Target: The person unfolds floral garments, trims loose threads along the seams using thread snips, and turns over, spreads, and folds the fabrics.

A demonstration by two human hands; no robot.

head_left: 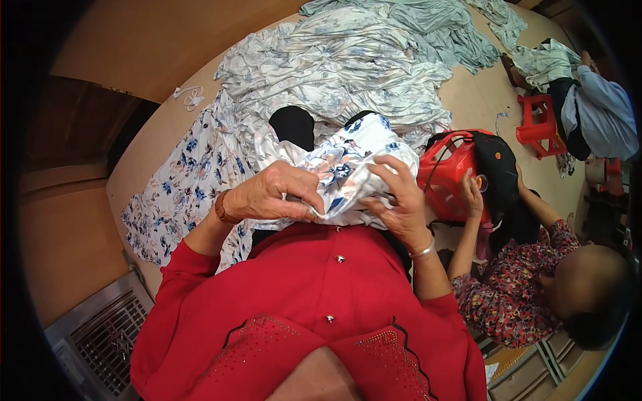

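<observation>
White floral fabric (348, 157) with blue and peach flowers lies bunched over my lap. My left hand (284, 194), with a brown band at the wrist, is closed, pinching the fabric's edge between thumb and fingers. At the other side of the same piece, my right hand (398, 197), wearing a silver bangle, has its fingers curled and somewhat spread over the cloth, with a fold between thumb and fingers. Part of the cloth under the right palm is hidden. More of the floral cloth (177, 184) trails down to the floor on my left.
A large heap of pale printed fabric (334, 67) covers the floor ahead, with grey-green cloth (441, 30) behind. To my right, a co-worker (515, 287) has hands at a red stool (448, 174) and black cloth (495, 174). Another red stool (538, 127) stands farther off.
</observation>
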